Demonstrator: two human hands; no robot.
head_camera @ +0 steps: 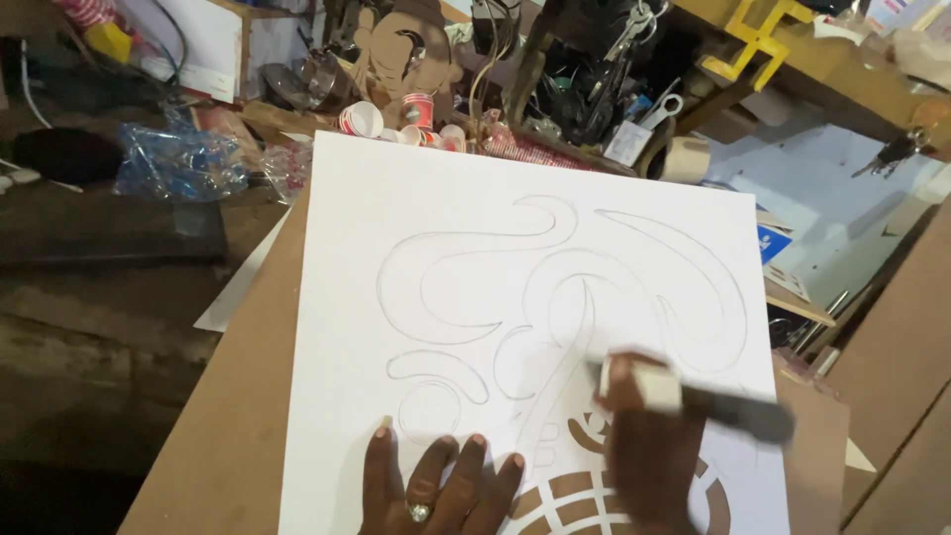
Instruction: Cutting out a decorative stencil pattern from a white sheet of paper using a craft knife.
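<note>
White sheet [555,297] w/ pencil curves and swirls is lying flat on a brown board [238,436], filling the middle of the view. Left hand [436,485] is pressing on the sheet's lower edge, fingers spread flat and open, a ring showing on one finger. Right hand [649,446] is closing its fingers around a dark marker [738,411], w/ a white eraser-like block [654,384] held in the same grip; the hand is resting on the sheet's lower right, just above brown cut-out bars showing through the paper there. Containers: a cluster of small paper cups [406,119], red-and-white, is sitting just past the sheet's top edge, some tipped over; contents can't be made out. A clear blue plastic bag [178,163] is lying crumpled at upper left, well apart from the sheet. A blue-and-white box [778,243] is poking out beside the sheet's right edge. A yellow frame piece [753,40] is sitting on a shelf at top right, keys [897,151] hanging nearby. A white card [626,142] is leaning among dark clutter at top centre.
</note>
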